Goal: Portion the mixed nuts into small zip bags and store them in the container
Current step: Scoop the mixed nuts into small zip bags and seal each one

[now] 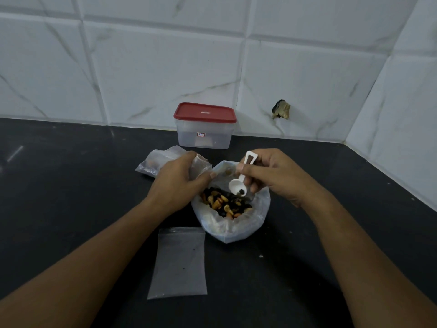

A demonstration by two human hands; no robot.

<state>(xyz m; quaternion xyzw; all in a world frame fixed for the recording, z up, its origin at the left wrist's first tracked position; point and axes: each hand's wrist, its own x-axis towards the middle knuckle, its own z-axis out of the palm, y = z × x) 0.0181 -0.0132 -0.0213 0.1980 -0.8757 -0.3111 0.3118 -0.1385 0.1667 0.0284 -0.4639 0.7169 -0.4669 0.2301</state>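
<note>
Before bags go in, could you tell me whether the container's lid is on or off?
On: the red lid sits flat on the clear container, covering its whole top.

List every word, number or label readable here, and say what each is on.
"15": seems to read so, on the small sticker on the front of the clear container.
White print on the red lid: too blurred to read.
No text shows on the white scoop, the held zip bag or the flat zip bag.
</note>
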